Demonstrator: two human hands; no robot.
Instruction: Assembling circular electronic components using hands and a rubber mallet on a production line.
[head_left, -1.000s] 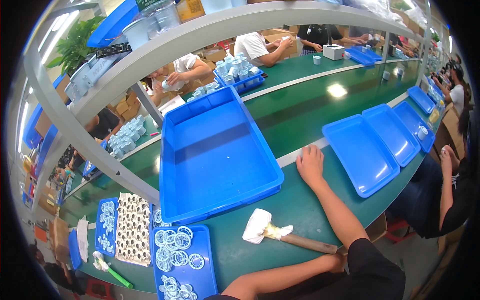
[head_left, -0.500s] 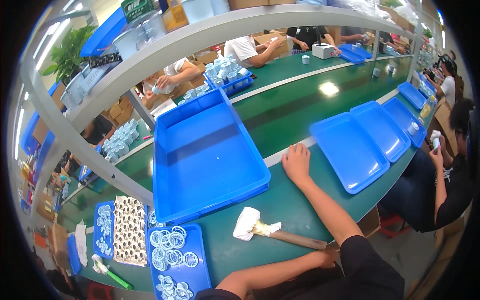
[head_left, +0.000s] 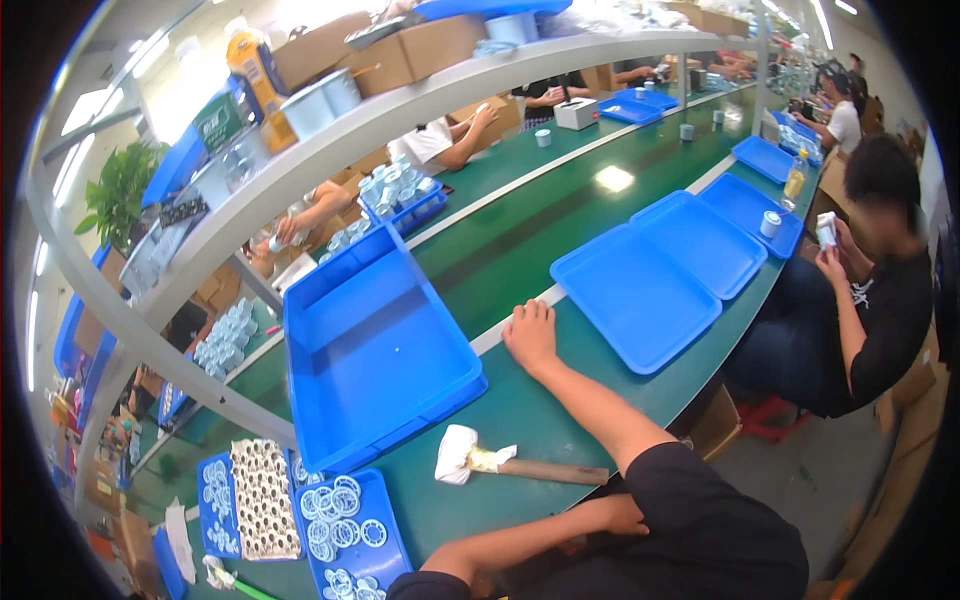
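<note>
My right hand rests on the green work surface beside the pale rail, fingers lying side by side over the surface with nothing in them. It sits between a large deep blue bin on its left and a shallow blue tray on its right. My left hand is held low by my body at the near table edge, its fingers mostly hidden. Just beyond it lies a hammer with a wooden handle and a head wrapped in white cloth, touched by neither hand.
Near left, a blue tray holds pale ring-shaped parts, beside a cardboard-like holed tray. A green-handled tool lies there too. A metal shelf frame crosses above. A co-worker sits at right, holding a small white item.
My view has turned right and shifted, so the bin, trays and hammer appear further left. Both hands keep nearly the same places; the right still rests by the rail.
</note>
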